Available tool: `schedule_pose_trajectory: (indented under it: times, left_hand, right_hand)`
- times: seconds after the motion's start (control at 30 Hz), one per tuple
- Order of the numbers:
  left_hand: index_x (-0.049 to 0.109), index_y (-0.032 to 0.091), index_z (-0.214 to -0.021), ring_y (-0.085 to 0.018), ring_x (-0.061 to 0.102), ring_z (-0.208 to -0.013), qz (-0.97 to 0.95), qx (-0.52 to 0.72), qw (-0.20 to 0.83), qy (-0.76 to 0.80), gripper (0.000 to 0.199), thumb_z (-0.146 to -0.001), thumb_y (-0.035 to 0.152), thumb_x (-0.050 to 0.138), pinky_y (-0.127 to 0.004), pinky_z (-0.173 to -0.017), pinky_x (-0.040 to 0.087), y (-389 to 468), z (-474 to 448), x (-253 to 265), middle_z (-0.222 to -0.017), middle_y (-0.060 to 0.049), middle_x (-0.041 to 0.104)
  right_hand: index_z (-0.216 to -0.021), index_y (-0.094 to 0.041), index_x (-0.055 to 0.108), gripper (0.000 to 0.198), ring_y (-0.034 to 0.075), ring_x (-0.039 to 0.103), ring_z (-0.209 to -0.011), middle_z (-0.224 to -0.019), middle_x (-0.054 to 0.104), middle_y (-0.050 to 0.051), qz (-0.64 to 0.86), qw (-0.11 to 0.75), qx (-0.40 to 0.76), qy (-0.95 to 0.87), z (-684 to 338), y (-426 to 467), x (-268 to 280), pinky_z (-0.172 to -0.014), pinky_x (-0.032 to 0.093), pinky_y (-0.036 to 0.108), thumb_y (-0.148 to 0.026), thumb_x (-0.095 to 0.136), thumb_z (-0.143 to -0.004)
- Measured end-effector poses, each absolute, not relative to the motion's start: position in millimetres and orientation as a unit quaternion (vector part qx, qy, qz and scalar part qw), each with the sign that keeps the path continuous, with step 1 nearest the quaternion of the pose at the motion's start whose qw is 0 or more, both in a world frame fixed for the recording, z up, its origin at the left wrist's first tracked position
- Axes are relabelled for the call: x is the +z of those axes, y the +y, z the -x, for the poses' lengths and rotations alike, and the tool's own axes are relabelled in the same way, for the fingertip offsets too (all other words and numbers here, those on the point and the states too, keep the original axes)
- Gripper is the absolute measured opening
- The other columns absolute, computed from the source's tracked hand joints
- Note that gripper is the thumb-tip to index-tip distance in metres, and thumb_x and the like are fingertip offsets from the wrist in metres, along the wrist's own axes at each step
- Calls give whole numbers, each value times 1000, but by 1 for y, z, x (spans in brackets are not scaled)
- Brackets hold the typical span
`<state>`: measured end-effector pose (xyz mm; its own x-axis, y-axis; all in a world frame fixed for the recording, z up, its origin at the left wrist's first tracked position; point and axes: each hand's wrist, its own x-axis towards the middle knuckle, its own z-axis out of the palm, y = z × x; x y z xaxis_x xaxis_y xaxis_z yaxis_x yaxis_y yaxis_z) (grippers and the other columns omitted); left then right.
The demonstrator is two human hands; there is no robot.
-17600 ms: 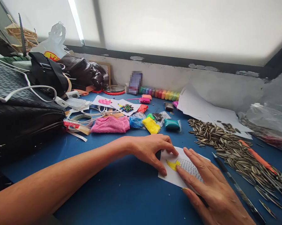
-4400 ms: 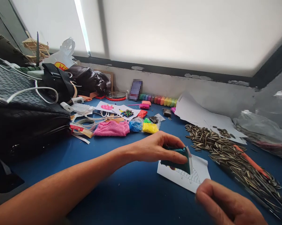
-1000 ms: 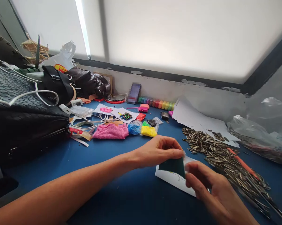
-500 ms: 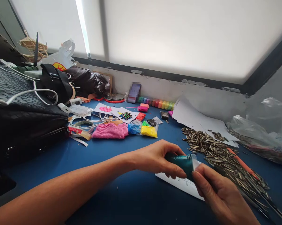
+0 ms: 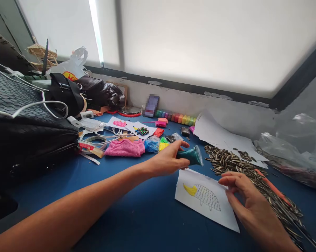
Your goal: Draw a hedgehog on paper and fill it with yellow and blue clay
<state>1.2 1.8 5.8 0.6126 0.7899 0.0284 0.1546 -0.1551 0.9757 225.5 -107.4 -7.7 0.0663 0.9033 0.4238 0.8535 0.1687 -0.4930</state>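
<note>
My left hand [image 5: 171,157] grips a clear plastic packet of dark teal modelling clay [image 5: 191,156], its loose plastic end pointing right. Below it lies a white sheet of paper [image 5: 181,196] with a drawn animal, its body filled with small marks and its pointed head coloured yellow. By the sheet's right edge hovers my right hand [image 5: 248,201], thumb and fingers apart with nothing between them; whether it touches the paper I cannot tell. A pile of striped sunflower seeds [image 5: 231,159] spreads behind and beyond my right hand.
Orange-handled tool [image 5: 273,187] lies across the seeds. White sheets [image 5: 213,129] and a clear plastic bag [image 5: 292,154] sit at the right. A pink cloth [image 5: 125,147], clay packets [image 5: 151,144] and cables stand left of centre. A black bag [image 5: 29,140] fills the left.
My right hand has let go of the packet's plastic end and opened. My left hand has carried the packet up and away to the left, uncovering the drawing.
</note>
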Motion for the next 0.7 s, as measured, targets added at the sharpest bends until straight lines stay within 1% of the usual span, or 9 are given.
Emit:
schedule_pose_trajectory:
  times: [0.07,0.17,0.23,0.3,0.37,0.47,0.53,0.63,0.7]
  left_hand:
    - [50,13,-124,-17,61,-89,-735,289,496,361,51,-77,26,67,-28,-75,51,8,-2,4,-111,-11,60]
    - [54,12,-119,-16,62,-87,-766,272,448,372,41,-82,26,62,-29,-76,51,18,-7,2,-110,-11,62]
    - [55,12,-118,-19,62,-94,-779,270,421,378,40,-82,26,62,-32,-82,51,25,-11,1,-113,-11,63]
    - [57,13,-117,-21,60,-106,-794,269,391,381,38,-81,24,63,-33,-92,48,33,-17,0,-118,-11,62]
    - [58,13,-118,-21,57,-114,-807,268,360,385,37,-83,24,63,-33,-97,45,41,-23,-3,-122,-12,61]
    - [59,13,-119,-22,58,-113,-830,252,316,385,36,-85,24,62,-34,-98,45,50,-29,-10,-122,-11,62]
    - [61,11,-119,-25,58,-112,-850,238,278,378,37,-85,25,63,-39,-100,44,51,-30,-15,-120,-13,63]
    - [59,7,-123,-32,49,-123,-873,243,208,368,40,-86,23,61,-48,-107,35,47,-29,-18,-130,-19,54]
    - [58,8,-125,-33,40,-130,-882,255,171,358,39,-88,20,57,-50,-109,30,41,-26,-17,-138,-19,48]
  right_hand:
    - [-76,-23,67,20,23,67,-90,-103,66,10,645,344,7,-682,-233,-105,-9,-60,54,29,-31,49,-78]
    - [-76,-24,67,21,23,67,-92,-103,66,10,635,353,8,-688,-241,-103,-11,-63,55,30,-33,50,-82]
    - [-76,-24,67,19,23,68,-91,-102,66,9,625,358,9,-694,-244,-103,-12,-67,56,32,-33,52,-82]
    - [-75,-24,66,17,23,68,-92,-102,66,9,618,357,2,-700,-246,-103,-12,-69,56,33,-31,53,-83]
    - [-74,-24,65,17,23,68,-91,-99,68,9,607,350,-5,-713,-247,-103,-10,-70,56,34,-29,53,-84]
    - [-77,-24,64,15,21,68,-83,-90,69,6,590,336,-9,-734,-248,-104,-7,-68,56,31,-29,53,-86]
    - [-82,-24,63,15,20,68,-80,-88,68,5,588,322,-19,-742,-248,-105,-5,-66,55,29,-30,52,-89]
    - [-85,-24,63,19,18,68,-80,-90,69,5,589,298,-42,-750,-251,-104,-3,-65,54,27,-32,48,-93]
    - [-86,-24,63,21,18,68,-78,-89,69,5,589,284,-61,-754,-256,-103,-3,-63,54,27,-33,46,-94]
